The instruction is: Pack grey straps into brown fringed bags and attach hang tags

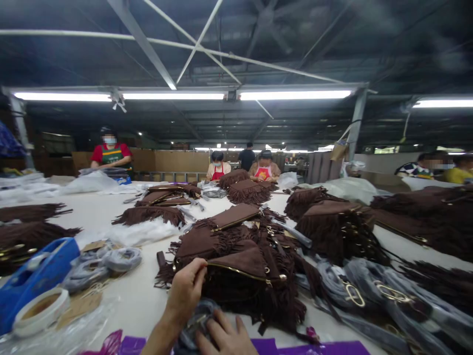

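A dark brown fringed bag (236, 266) with a gold zipper lies in front of me, on a heap of similar bags. My left hand (188, 286) is closed, pinching the bag at the left end of its zipper. Just below, a coiled strap in clear plastic (197, 320) lies between my two hands. Over its right side rests my right hand (225, 337), with fingers spread and touching the plastic. The lower part of this hand is cut off by the frame's edge.
A blue tape dispenser (33, 276), a tape roll (40, 310) and wrapped coils (121, 257) lie left. More fringed bags (325, 222) and wrapped straps with gold clasps (369, 291) cover the right. Purple plastic (321, 348) lines the near edge. Co-workers (111, 153) are across the table.
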A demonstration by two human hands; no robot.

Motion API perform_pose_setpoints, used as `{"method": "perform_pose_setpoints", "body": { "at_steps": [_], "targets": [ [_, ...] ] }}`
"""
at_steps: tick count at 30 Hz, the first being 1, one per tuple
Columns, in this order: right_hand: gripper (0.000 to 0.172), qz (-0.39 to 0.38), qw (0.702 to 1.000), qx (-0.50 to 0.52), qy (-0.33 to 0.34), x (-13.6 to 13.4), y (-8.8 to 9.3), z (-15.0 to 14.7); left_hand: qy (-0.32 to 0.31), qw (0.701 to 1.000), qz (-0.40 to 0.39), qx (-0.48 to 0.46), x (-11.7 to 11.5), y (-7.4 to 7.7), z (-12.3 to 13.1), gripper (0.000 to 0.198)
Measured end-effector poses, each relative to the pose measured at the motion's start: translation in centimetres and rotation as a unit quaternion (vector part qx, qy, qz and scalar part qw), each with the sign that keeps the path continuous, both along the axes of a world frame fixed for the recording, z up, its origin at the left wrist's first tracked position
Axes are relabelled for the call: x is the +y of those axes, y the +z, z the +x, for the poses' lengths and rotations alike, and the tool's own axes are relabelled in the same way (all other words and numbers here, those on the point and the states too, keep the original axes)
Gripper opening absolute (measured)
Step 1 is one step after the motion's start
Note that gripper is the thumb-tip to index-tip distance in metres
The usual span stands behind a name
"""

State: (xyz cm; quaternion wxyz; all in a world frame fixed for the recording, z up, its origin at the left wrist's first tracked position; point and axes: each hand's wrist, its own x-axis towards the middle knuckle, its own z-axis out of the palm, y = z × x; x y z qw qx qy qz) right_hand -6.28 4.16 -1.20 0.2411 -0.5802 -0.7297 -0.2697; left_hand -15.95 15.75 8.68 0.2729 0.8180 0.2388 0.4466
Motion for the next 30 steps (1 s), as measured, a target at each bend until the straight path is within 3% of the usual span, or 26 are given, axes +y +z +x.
{"method": "perform_pose_setpoints", "body": {
  "at_steps": [3, 5, 7, 10, 14, 18, 22, 25, 28, 30],
  "targets": [
    [0.01, -0.015, 0.999, -0.038, 0.014, 1.1, 0.8, 0.0, 0.032, 0.997, 0.073, 0.016, 0.1, 0.7, -0.6, 0.016],
    [0.014, 0.017, 0.998, -0.061, 0.02, 1.4, 0.6, 0.2, 0.082, 0.986, 0.134, 0.048, 0.4, 1.0, -1.1, 0.022],
    [0.016, 0.063, 0.995, -0.069, 0.032, 1.1, 0.2, 0.8, 0.111, 0.971, 0.168, 0.13, 0.8, 1.2, -1.6, 0.028],
    [0.008, 0.08, 0.995, -0.055, 0.036, -0.6, 0.6, 2.4, 0.108, 0.944, 0.189, 0.248, 1.2, 1.6, -1.9, 0.025],
    [0.012, 0.022, 0.997, 0.001, -0.075, -1.9, 4.0, 3.7, 0.124, 0.927, 0.258, 0.244, 0.8, 2.1, -1.7, 0.024],
    [0.017, -0.024, 0.969, 0.06, -0.239, 0.9, 7.4, 3.2, 0.109, 0.921, 0.302, 0.223, 0.5, 1.4, -1.2, 0.024],
    [0.023, -0.089, 0.961, 0.08, -0.248, 3.5, 7.4, 2.9, 0.063, 0.925, 0.283, 0.247, 1.2, -0.8, -1.5, 0.028],
    [0.028, -0.113, 0.97, 0.082, -0.199, 1.0, 6.8, 4.1, 0.031, 0.931, 0.239, 0.274, 1.0, -1.5, -2.4, 0.034],
    [0.039, -0.08, 0.984, 0.109, -0.118, -3.6, 7.6, 7.5, 0.013, 0.949, 0.21, 0.235, -1.2, -0.7, -2.5, 0.032],
    [0.046, -0.044, 0.979, 0.102, -0.169, -5.8, 8.7, 10.4, -0.018, 0.962, 0.176, 0.208, -3.6, 0.0, -1.3, 0.029]
  ]
}}
